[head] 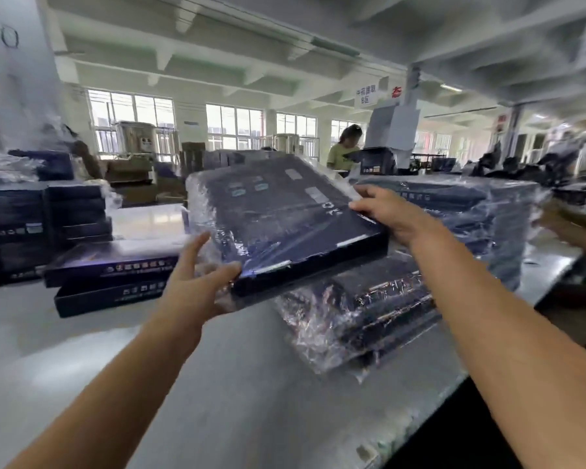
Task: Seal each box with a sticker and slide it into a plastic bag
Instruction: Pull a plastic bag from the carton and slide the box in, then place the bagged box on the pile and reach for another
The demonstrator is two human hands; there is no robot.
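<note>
A flat, rectangular box [278,214] of dark navy card, with pale printed patches on its lid, is held tilted in the air above the table [251,384]. It sits inside a clear, crinkled plastic bag [200,198] that glints along its creases. Two white strips show on the box's near edge.

The left hand [200,275] has its grip clamped on the near left corner, thumb on top and fingers along the bag's side. The right hand [393,214] pinches the right edge, fingers curled over the film.

Below, a slumped pile of bagged boxes [362,309] lies on the smooth grey table; blur and glare hide how many. A taller bagged stack [471,211] stands behind it. At the left lie two unbagged boxes [115,279], one offset on the other, both matte with white lettering on their sides. Further stacks [48,225] rise at the far left, too blurred to count.
</note>
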